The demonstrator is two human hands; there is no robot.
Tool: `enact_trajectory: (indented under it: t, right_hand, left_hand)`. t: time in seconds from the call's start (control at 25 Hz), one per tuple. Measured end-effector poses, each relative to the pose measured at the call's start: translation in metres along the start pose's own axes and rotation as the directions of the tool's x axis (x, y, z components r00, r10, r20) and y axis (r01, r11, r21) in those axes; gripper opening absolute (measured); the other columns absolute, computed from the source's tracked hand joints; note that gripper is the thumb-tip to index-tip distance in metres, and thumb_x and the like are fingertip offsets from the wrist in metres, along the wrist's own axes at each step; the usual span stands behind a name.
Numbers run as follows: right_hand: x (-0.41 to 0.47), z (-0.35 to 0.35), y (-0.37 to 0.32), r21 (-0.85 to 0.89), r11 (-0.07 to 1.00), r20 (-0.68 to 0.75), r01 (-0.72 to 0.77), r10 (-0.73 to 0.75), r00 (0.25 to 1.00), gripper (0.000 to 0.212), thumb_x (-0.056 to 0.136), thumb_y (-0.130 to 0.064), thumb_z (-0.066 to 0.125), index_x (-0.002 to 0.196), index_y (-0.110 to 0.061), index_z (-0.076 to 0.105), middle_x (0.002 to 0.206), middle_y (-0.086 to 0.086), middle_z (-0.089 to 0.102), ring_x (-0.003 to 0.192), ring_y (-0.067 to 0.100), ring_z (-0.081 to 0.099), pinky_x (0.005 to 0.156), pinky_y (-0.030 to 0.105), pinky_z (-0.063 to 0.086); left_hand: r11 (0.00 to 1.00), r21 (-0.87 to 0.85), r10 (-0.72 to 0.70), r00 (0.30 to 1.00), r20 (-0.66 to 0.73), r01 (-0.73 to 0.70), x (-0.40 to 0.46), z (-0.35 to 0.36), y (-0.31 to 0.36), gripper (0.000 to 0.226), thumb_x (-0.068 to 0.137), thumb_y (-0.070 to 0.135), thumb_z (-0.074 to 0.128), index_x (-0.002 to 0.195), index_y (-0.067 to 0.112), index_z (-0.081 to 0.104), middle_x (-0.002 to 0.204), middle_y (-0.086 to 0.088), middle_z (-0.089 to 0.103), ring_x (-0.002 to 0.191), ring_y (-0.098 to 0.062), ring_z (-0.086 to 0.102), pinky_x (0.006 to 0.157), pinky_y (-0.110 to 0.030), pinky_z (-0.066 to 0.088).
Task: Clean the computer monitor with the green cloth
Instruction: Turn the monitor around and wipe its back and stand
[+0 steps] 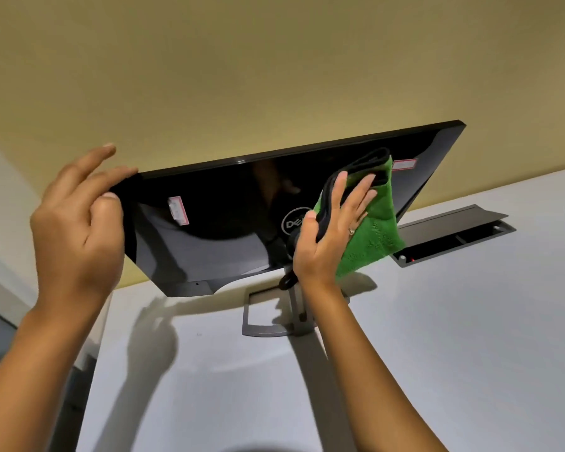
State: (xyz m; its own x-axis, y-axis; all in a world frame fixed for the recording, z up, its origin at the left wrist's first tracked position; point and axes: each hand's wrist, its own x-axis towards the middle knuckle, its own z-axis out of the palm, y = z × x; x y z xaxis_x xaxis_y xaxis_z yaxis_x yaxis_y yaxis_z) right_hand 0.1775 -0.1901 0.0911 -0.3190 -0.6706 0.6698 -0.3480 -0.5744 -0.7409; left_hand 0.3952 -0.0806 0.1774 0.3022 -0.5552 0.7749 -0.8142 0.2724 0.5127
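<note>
The black computer monitor (229, 203) stands on a white desk with its glossy back facing me; a round logo and two pink stickers show on it. My left hand (75, 223) holds the monitor's left corner, thumb on the back and fingers over the top edge. My right hand (330, 233) presses the green cloth (372, 239) with a black edge flat against the back, right of the logo, fingers straight. Part of the cloth hangs below the hand.
The grey frame-shaped monitor stand (268, 321) sits on the white desk (437, 337). A grey cable hatch (454, 233) lies open in the desk at the right. A yellowish wall (274, 60) rises behind. The desk's left edge (92, 370) drops off near my left forearm.
</note>
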Motion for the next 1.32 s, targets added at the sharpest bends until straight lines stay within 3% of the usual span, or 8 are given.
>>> enact_trajectory:
  t: [0.32, 0.56, 0.68, 0.84, 1.04, 1.12, 1.24, 1.32]
  right_hand:
    - [-0.070, 0.029, -0.003, -0.108, 0.808, 0.529, 0.580, -0.447, 0.721, 0.075, 0.076, -0.041, 0.042, 0.147, -0.033, 0.020, 0.158, -0.007, -0.016, 0.146, 0.022, -0.007, 0.114, 0.053, 0.003]
    - [-0.054, 0.009, 0.027, -0.048, 0.996, 0.186, 0.071, -0.061, 0.981, 0.073, 0.084, -0.021, 0.041, 0.151, -0.022, 0.014, 0.159, 0.008, -0.007, 0.145, 0.032, -0.012, 0.117, 0.052, -0.003]
    - [-0.030, 0.015, -0.006, 0.021, 0.985, 0.136, 0.173, -0.174, 0.975, 0.068, 0.082, -0.020, 0.043, 0.147, -0.009, 0.026, 0.157, 0.018, 0.006, 0.145, 0.035, -0.007, 0.116, 0.055, 0.001]
    - [-0.047, 0.043, -0.044, -0.051, 0.846, 0.387, 0.531, -0.474, 0.791, 0.073, 0.074, -0.031, 0.046, 0.145, -0.018, 0.032, 0.157, 0.010, 0.012, 0.146, 0.027, -0.004, 0.115, 0.050, 0.004]
    - [-0.090, 0.035, -0.004, -0.161, 0.624, 0.651, 0.765, -0.515, 0.557, 0.073, 0.076, -0.045, 0.045, 0.146, -0.029, 0.030, 0.157, 0.000, 0.014, 0.141, 0.027, 0.019, 0.107, 0.057, 0.022]
    - [-0.088, 0.024, 0.012, -0.258, 0.615, 0.626, 0.745, -0.481, 0.614, 0.075, 0.074, -0.044, 0.045, 0.146, -0.032, 0.028, 0.157, -0.004, 0.011, 0.143, 0.025, 0.014, 0.107, 0.065, 0.015]
    - [-0.068, 0.017, 0.006, -0.321, 0.852, 0.360, 0.414, -0.294, 0.885, 0.075, 0.075, -0.032, 0.042, 0.148, -0.030, 0.024, 0.158, -0.005, 0.005, 0.147, 0.023, -0.003, 0.109, 0.065, -0.002]
    - [-0.051, 0.023, -0.016, -0.190, 0.951, 0.227, 0.243, -0.199, 0.953, 0.073, 0.077, -0.026, 0.041, 0.148, -0.025, 0.025, 0.158, -0.001, 0.005, 0.147, 0.026, -0.006, 0.110, 0.066, -0.005]
  left_hand:
    - [0.974, -0.185, -0.150, 0.985, -0.090, 0.131, -0.006, -0.005, 0.001, 0.041, 0.086, 0.011, 0.031, 0.105, 0.009, 0.067, 0.122, 0.000, 0.060, 0.120, -0.005, 0.050, 0.105, -0.032, 0.038]
    - [0.771, -0.572, -0.358, 0.933, -0.025, 0.280, -0.018, -0.005, -0.013, 0.048, 0.086, 0.014, 0.030, 0.126, 0.024, 0.054, 0.134, 0.007, 0.054, 0.129, -0.017, 0.046, 0.104, -0.035, 0.040]
    - [0.601, -0.727, -0.437, 0.898, 0.048, 0.331, -0.031, -0.007, -0.019, 0.050, 0.085, 0.021, 0.026, 0.130, 0.024, 0.047, 0.142, -0.001, 0.048, 0.131, -0.014, 0.045, 0.105, -0.031, 0.039]
    - [0.531, -0.750, -0.473, 0.872, 0.123, 0.394, -0.048, -0.005, -0.028, 0.044, 0.097, 0.020, 0.022, 0.134, 0.016, 0.046, 0.142, -0.002, 0.047, 0.128, -0.010, 0.047, 0.108, -0.032, 0.038]
    - [0.506, -0.722, -0.494, 0.845, 0.206, 0.472, -0.062, -0.002, -0.035, 0.047, 0.100, 0.017, 0.017, 0.142, 0.010, 0.037, 0.141, 0.001, 0.047, 0.128, -0.008, 0.046, 0.111, -0.031, 0.033]
    - [0.503, -0.714, -0.501, 0.837, 0.218, 0.487, -0.063, -0.002, -0.039, 0.047, 0.100, 0.017, 0.018, 0.142, 0.010, 0.038, 0.139, 0.002, 0.048, 0.127, -0.008, 0.047, 0.112, -0.032, 0.032]
    - [0.486, -0.715, -0.501, 0.830, 0.243, 0.503, -0.065, -0.001, -0.041, 0.060, 0.085, 0.023, 0.029, 0.142, 0.006, 0.036, 0.139, -0.001, 0.047, 0.128, -0.012, 0.046, 0.111, -0.030, 0.033]
    - [0.474, -0.711, -0.517, 0.818, 0.253, 0.519, -0.067, 0.000, -0.042, 0.072, 0.073, 0.023, 0.030, 0.142, 0.002, 0.035, 0.140, -0.003, 0.046, 0.130, -0.015, 0.044, 0.111, -0.031, 0.032]
